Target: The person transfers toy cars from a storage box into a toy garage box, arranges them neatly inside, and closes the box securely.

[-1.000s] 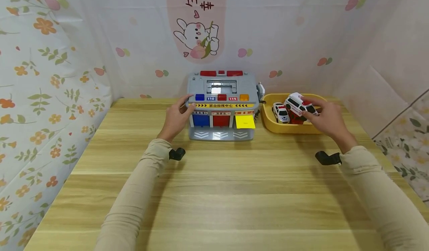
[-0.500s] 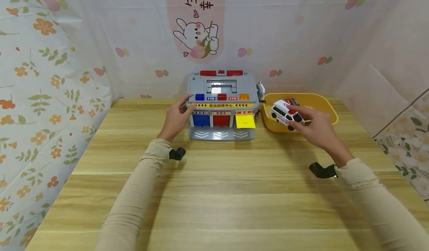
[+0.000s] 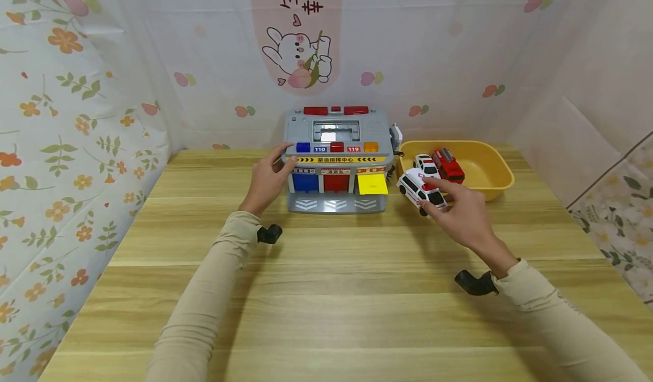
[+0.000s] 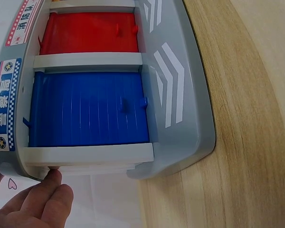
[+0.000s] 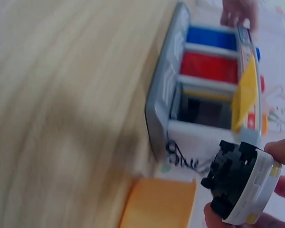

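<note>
The right hand (image 3: 465,216) pinches a white toy ambulance (image 3: 415,186) over the front-left corner of the yellow bin (image 3: 482,172); a weak pinch could drop it. The left hand (image 3: 267,179) grips the toy emergency station (image 3: 336,160) near the table (image 3: 316,291)'s back edge; should that grip slacken, a bump could shift it. The raised yellow door (image 3: 373,184) could snag the ambulance if brought in high.
</note>
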A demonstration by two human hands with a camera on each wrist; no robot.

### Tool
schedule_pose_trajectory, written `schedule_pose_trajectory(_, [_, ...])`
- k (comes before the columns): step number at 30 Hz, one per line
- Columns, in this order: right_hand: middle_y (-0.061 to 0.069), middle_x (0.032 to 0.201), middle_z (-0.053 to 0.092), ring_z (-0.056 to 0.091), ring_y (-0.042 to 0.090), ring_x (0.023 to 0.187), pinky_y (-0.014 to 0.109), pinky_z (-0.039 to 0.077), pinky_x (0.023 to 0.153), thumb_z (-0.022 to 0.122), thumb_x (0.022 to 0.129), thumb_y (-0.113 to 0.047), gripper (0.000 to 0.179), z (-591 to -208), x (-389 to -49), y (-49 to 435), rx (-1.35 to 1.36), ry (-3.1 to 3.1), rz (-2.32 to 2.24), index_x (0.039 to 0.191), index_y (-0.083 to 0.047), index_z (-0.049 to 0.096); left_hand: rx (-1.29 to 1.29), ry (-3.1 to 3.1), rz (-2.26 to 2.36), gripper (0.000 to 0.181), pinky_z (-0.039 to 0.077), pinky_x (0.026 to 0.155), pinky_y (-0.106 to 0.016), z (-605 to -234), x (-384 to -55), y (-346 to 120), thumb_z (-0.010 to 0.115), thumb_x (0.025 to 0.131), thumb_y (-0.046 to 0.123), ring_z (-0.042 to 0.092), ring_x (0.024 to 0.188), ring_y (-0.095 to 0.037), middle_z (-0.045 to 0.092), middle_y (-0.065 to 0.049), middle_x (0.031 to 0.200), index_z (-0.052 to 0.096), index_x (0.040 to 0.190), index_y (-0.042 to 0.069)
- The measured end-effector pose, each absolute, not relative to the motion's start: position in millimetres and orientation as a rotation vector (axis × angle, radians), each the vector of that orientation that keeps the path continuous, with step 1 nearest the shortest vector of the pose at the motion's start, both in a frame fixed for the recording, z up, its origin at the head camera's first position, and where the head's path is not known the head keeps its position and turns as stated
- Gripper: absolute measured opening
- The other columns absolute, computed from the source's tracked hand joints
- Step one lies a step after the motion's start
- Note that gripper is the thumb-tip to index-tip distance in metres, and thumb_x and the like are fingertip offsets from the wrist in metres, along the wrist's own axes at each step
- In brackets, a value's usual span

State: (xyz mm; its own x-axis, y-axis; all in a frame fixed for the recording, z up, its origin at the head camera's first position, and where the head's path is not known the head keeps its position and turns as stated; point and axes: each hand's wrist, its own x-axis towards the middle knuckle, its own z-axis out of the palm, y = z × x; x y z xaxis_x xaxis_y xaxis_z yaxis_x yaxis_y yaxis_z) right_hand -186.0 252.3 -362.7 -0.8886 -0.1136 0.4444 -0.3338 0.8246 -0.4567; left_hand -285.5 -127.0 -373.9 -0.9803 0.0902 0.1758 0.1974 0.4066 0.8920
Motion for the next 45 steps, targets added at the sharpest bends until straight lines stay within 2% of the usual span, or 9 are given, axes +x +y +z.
schedule_pose_trajectory(2, [0.029,0.106,0.073,0.074,0.033,0.067,0.016,0.049,0.055,0.079,0.083,-0.015,0.043,-366.4,-185.2,247.1,0.342,-2.584,0.754,0.124,-0.008,0.07,-0.261,-2.549,-1.634,0.05,0.047,0.112,-0.046,-374.1,-285.5,-127.0,0.056,0.101,0.042,0.052,0.139,-0.031,0.045,-0.011,0.157,0.049,0.148,0.025])
schedule_pose_trajectory(7, [0.026,0.109,0.074,0.072,0.03,0.07,0.019,0.048,0.057,0.081,0.082,-0.015,0.042,-375.9,-184.2,237.8,0.344,-2.583,0.749,0.123,-0.009,0.072,-0.27,-2.544,-1.635,0.05,0.048,0.111,-0.045,-374.7,-285.5,-127.0,0.056,0.101,0.041,0.053,0.138,-0.031,0.046,-0.012,0.156,0.05,0.147,0.025])
schedule_pose_trajectory(14, [0.023,0.117,0.073,0.072,0.033,0.08,0.037,0.057,0.066,0.08,0.083,-0.017,0.045,-387.4,-183.8,228.3,0.362,-2.651,0.788,0.126,-0.008,0.07,-0.261,-2.558,-1.629,0.05,0.047,0.112,-0.046,-374.0,-285.3,-126.5,0.055,0.101,0.043,0.051,0.139,-0.031,0.045,-0.012,0.157,0.049,0.148,0.026])
schedule_pose_trajectory(24, [0.022,0.124,0.07,0.072,0.036,0.085,0.046,0.062,0.072,0.079,0.086,-0.022,0.048,-397.3,-194.9,207.1,0.357,-2.723,0.879,0.129,-0.007,0.067,-0.252,-2.556,-1.629,0.05,0.046,0.113,-0.045,-373.5,-285.3,-127.3,0.056,0.101,0.044,0.05,0.141,-0.031,0.041,-0.01,0.16,0.05,0.147,0.027])
schedule_pose_trajectory(37, [0.024,0.121,0.071,0.07,0.032,0.086,0.046,0.06,0.074,0.08,0.085,-0.023,0.052,-400.5,-207.6,191.2,0.35,-2.716,0.828,0.128,0.002,0.065,-0.243,-2.57,-1.622,0.051,0.046,0.113,-0.046,-373.0,-284.8,-126.3,0.055,0.101,0.045,0.05,0.141,-0.031,0.044,-0.01,0.158,0.049,0.148,0.028])
schedule_pose_trajectory(45, [0.024,0.12,0.071,0.068,0.031,0.089,0.043,0.059,0.075,0.078,0.087,-0.024,0.051,-400.7,-213.3,187.6,0.344,-2.72,0.834,0.128,0.003,0.064,-0.248,-2.57,-1.626,0.051,0.046,0.113,-0.046,-373.5,-285.1,-126.7,0.055,0.101,0.046,0.05,0.14,-0.031,0.045,-0.011,0.157,0.049,0.148,0.028])
